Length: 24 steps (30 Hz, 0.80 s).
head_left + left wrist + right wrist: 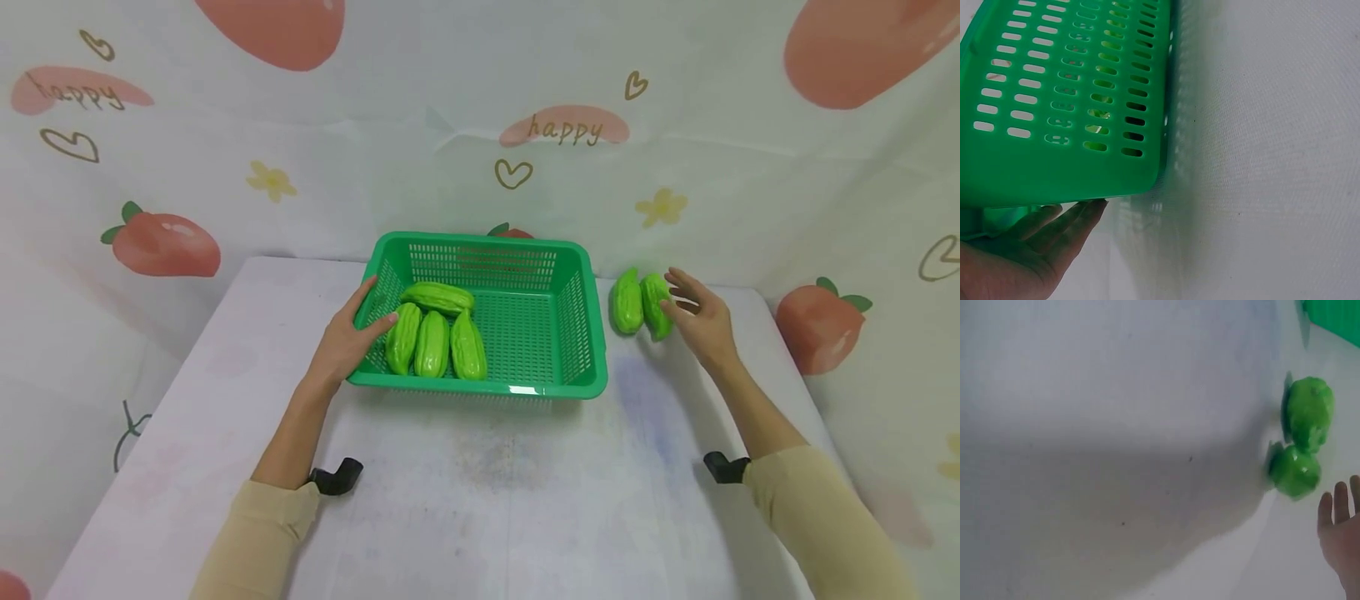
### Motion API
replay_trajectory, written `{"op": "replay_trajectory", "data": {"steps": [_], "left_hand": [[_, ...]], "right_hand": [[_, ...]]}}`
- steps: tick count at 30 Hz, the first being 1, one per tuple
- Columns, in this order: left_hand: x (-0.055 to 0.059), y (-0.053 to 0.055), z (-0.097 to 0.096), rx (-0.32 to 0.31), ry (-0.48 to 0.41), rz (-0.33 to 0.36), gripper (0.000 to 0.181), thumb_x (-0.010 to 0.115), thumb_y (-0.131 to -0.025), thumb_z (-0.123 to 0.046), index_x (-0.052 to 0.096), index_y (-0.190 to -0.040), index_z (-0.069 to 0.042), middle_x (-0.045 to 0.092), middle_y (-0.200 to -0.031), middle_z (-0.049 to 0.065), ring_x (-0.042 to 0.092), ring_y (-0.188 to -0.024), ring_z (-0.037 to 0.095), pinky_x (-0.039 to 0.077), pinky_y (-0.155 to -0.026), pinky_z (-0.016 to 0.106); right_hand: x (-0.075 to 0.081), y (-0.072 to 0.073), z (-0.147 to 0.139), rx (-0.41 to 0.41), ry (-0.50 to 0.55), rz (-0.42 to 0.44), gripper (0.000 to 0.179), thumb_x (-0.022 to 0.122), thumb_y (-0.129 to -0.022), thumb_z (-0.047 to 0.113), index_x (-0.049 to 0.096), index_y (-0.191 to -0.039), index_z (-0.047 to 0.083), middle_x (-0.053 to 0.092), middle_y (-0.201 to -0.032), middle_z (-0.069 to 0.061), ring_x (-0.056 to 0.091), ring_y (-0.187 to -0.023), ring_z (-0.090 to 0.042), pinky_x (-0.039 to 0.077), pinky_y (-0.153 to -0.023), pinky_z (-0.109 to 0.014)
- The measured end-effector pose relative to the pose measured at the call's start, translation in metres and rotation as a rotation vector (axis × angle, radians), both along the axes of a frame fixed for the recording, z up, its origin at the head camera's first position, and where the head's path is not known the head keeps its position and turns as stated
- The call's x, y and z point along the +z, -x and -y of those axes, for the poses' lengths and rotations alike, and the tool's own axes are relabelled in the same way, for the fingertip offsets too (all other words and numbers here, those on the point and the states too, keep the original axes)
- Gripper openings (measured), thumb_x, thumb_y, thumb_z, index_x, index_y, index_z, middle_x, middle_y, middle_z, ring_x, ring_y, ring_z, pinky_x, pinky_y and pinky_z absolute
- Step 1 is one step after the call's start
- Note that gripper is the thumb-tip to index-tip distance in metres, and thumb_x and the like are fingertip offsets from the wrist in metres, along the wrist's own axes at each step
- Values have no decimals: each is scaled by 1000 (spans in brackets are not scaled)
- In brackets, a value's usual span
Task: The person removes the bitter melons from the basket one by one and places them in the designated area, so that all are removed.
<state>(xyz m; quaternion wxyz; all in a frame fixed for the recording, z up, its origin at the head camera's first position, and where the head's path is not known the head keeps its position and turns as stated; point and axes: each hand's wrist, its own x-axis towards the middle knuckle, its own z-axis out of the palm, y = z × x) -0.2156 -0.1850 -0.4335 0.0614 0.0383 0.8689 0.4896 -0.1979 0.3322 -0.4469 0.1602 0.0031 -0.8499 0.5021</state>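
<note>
A green plastic basket [517, 388] with slotted walls stands on the table. My left hand [345, 342] grips its left end, with the thumb over the rim and the fingers along the outside. In the left wrist view, the fingers of that hand [1054, 250] lie against the basket's end wall [1066, 178]. Several glossy green bitter melons [432, 343] lie in the basket's left half. Right of the basket, two more, a left bitter melon [627, 304] and a right bitter melon [657, 307], lie side by side. Close beside the right one, my right hand [705, 325] has its fingers spread, holding nothing.
The white table [480, 492] has faint stains and meets a printed cloth backdrop [435, 133] at the back and sides. Black wrist mounts [339, 477] show at both sleeves. The basket's right half shows its bare slotted floor.
</note>
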Motion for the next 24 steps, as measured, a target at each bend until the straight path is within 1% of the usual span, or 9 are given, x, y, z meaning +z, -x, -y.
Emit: {"op": "replay_trajectory", "data": {"steps": [2,5,7,9,11,17,20,21,24], "left_hand": [[0,0,-1,-6,-5,-3,79,60,-94,-55,15,-158,-43,17,-165,5,15,-150,36,17,-112,68],[-1,-2,-1,-8,-5,-5,79,60,-94,-55,15,-158,-42,17,-165,5,15,-150,35,17,-112,67],[-1,-3,-1,-3,6,-7,79,59,-95,-54,15,-158,-41,18,-165,6,16,-150,36,18,-112,67],[-1,-3,0,7,14,-8,78,59,-95,-54,16,-159,-40,19,-164,6,17,-149,36,19,-112,67],[-1,-4,1,11,14,-11,78,59,-95,-53,16,-159,-40,19,-164,7,17,-149,36,19,-112,67],[0,-3,0,-4,-23,-11,79,61,-95,-53,15,-159,-39,17,-164,5,14,-150,33,16,-114,64],[0,-2,-1,-6,-31,-9,79,61,-95,-52,15,-159,-40,17,-164,5,13,-150,32,16,-115,63],[0,-2,-1,-5,-31,-10,79,61,-95,-52,15,-159,-40,17,-164,5,13,-150,32,16,-115,63],[0,-1,0,2,-24,-12,79,60,-95,-52,15,-159,-40,18,-164,5,14,-150,32,16,-115,63]], "right_hand": [[11,-8,10,23,1,-19,50,63,-93,-2,52,-142,-2,59,-137,-17,57,-116,-16,43,-103,-40],[24,-18,21,71,8,-47,49,64,-92,-5,53,-140,-4,63,-133,-5,56,-109,-3,44,-102,-33],[29,-22,28,110,25,-63,50,64,-91,-6,53,-140,-4,64,-131,2,55,-108,0,44,-100,-26],[31,-23,33,147,45,-76,51,64,-91,-8,53,-140,-4,64,-131,3,56,-108,-1,45,-98,-21],[34,-25,39,177,51,-90,50,64,-90,-9,53,-139,-5,64,-131,1,57,-108,-3,46,-96,-20],[41,-30,55,249,56,-115,49,62,-90,-11,53,-138,-7,64,-130,-1,60,-109,-7,49,-95,-27],[43,-30,63,291,75,-125,48,62,-91,-12,52,-138,-9,64,-130,0,60,-110,-7,50,-94,-26],[44,-30,66,306,83,-130,48,62,-91,-12,52,-137,-9,64,-130,-1,60,-110,-8,50,-94,-26],[46,-28,73,340,94,-138,48,62,-90,-13,51,-137,-11,63,-132,-11,60,-110,-8,50,-93,-24]]}}
